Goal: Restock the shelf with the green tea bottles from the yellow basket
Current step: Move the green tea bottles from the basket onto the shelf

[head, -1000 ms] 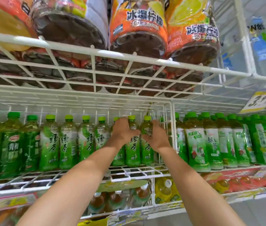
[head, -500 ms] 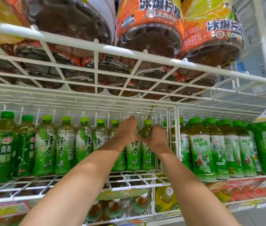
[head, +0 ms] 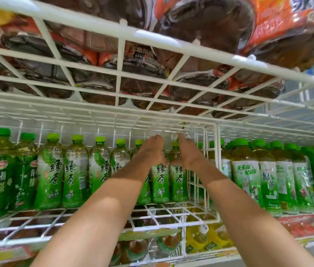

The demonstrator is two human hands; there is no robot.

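**While both hands work at the divider, a tip-over is the risk**

Where the row of green tea bottles [head: 160, 182] ends against the white wire divider [head: 217, 170], the left hand [head: 152, 153] and right hand [head: 188, 157] lie over the shoulders of the last two bottles. Their backs face the camera and the thumbs almost meet. The fingers look stretched nearly straight toward the rear, not curled round a neck, though their tips are hidden. These bottles stand upright on the middle wire shelf [head: 148, 228], level with the rest of the row. No yellow basket is in view.

I judge this to be the settling of two bottles into place. The grid floor is the main hazard: a base pushed across its open gaps could catch a wire and tilt. A tilted bottle would then knock the neighbour on its left or whatever stands behind. Headroom is tight too, so knuckles lifted carelessly would strike the upper shelf [head: 121, 74], which carries large brown drink bottles [head: 200, 22]. A sideways shove would jam the label against the divider.
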